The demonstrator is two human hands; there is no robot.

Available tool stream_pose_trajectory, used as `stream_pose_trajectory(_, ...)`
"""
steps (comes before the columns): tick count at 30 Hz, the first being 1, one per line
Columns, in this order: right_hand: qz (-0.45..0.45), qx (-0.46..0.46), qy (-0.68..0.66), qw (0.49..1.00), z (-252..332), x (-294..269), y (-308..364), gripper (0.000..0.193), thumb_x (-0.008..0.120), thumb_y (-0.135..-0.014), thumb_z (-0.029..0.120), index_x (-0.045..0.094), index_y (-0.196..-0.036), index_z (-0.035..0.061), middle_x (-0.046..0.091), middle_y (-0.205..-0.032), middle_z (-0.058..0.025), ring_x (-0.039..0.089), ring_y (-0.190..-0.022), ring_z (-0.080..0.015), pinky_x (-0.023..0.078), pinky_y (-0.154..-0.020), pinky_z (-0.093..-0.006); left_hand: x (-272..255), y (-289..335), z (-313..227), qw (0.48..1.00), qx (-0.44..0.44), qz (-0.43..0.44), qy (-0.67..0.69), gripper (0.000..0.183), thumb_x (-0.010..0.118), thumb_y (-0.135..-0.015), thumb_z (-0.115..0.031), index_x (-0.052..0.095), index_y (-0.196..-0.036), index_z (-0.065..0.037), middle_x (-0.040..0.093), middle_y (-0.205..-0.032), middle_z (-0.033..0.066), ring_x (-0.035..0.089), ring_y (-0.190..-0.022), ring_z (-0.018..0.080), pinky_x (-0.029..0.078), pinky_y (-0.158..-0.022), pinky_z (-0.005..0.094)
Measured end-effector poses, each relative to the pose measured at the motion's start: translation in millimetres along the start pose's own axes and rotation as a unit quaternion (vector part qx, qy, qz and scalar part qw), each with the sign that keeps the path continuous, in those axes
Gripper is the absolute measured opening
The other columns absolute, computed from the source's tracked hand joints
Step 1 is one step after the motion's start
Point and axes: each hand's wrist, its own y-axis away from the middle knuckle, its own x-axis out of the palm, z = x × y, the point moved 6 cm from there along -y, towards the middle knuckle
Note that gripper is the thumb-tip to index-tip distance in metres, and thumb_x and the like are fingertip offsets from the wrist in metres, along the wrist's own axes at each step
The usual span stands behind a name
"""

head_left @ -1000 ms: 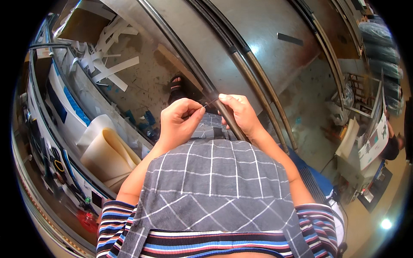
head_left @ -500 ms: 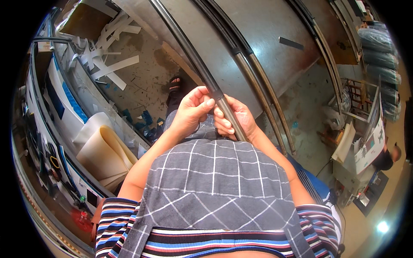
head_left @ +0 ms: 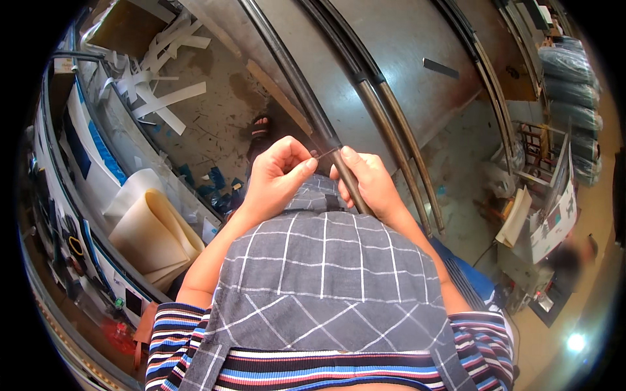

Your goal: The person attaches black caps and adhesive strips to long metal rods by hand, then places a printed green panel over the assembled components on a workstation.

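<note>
A long metal pole (head_left: 293, 78), dark on its far length and browner near me, slants from the far edge of the table toward my apron. My right hand (head_left: 373, 186) is wrapped around its near part, with the thumb on top by the dark section's end. Beside the pole, my left hand (head_left: 279, 177) pinches the end of a thin dark strip (head_left: 326, 155). The strip stretches from those fingertips across to the pole near my right thumb. Whether it is tape or thread is too small to tell.
Two similar poles (head_left: 390, 120) lie to the right on the metal table (head_left: 407, 39), with a short dark strip (head_left: 441, 66) beyond. White scraps (head_left: 171, 98) litter the floor at left, near a rolled cream sheet (head_left: 156, 231). Plastic-wrapped rolls (head_left: 568, 98) stand far right.
My left hand has drawn away to the left from the pole, and the thin strip now shows stretched between. My right thumb has moved up onto the pole's top.
</note>
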Motion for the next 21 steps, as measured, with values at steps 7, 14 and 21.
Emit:
stream_pose_trajectory(7,0.161,0.049,-0.235,0.957,-13.6,11.4,-5.1,0.056,0.031,-0.103,0.047,0.06,-0.086,0.0017,0.048,-0.049,-0.0033,0.045,-0.036,-0.0127,0.036,-0.035,-0.0238,8.4,-15.2,37.7,0.972,-0.059,0.073,0.215,0.013,0.07,-0.089,-0.012,0.058,-0.086,-0.006,0.055,-0.073,-0.0049,0.043,-0.06,0.0023,0.033,-0.052,0.0182)
stream_pose_trajectory(14,0.467,0.074,-0.515,0.716,-18.7,39.2,-3.3,0.059,0.022,-0.105,0.046,0.06,-0.099,0.0019,0.039,-0.044,0.0006,0.042,-0.033,-0.0125,0.034,-0.034,-0.0252,27.0,-21.3,43.6,0.941,-0.101,0.134,0.294,0.021,0.065,-0.091,-0.014,0.059,-0.109,-0.004,0.062,-0.088,0.0007,0.057,-0.073,0.0075,0.045,-0.069,0.0248)
stream_pose_trajectory(21,-0.024,-0.019,0.079,0.996,-4.5,-0.3,8.5,0.057,0.039,-0.1,0.052,0.06,-0.099,-0.0015,0.054,-0.057,-0.0042,0.052,-0.043,-0.0096,0.041,-0.041,-0.0224,11.7,-9.0,11.5,0.989,-0.113,0.031,0.091,0.021,0.06,-0.094,-0.018,0.059,-0.109,-0.003,0.059,-0.08,-0.002,0.042,-0.06,0.0028,0.03,-0.053,0.0173)
